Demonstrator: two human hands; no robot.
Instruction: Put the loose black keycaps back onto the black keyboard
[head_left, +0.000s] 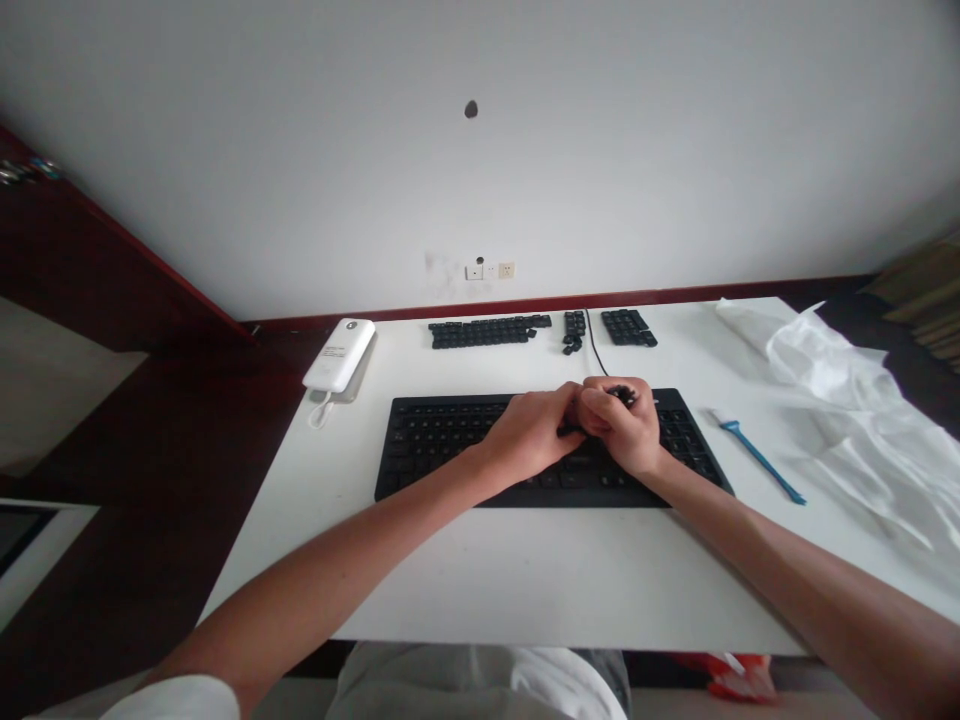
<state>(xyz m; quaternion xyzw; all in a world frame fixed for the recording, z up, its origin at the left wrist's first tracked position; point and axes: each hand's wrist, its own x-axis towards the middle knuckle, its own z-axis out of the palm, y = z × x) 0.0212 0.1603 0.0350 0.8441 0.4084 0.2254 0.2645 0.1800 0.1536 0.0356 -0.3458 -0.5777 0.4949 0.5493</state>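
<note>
A black keyboard (442,440) lies flat on the white table (450,570) in front of me. Over its right half my two hands meet, touching each other. My right hand (626,425) is closed in a fist around a dark, bristly-looking thing (624,395), whose end shows at the top of the fist; the rest is hidden by the fingers. My left hand (532,430) is closed against the right one, thumb and fingers bent around something dark that I cannot make out. Beside the keyboard's right end lies a small blue-handled brush (761,460) with pale bristles.
Black keycaps stand grouped along the back: a long block (484,332), a small cluster (574,330) and a number-pad block (628,328). A cable (595,340) runs backward. At left lies a white power bank (340,357); at right, crumpled white plastic (847,400). A wall stands behind.
</note>
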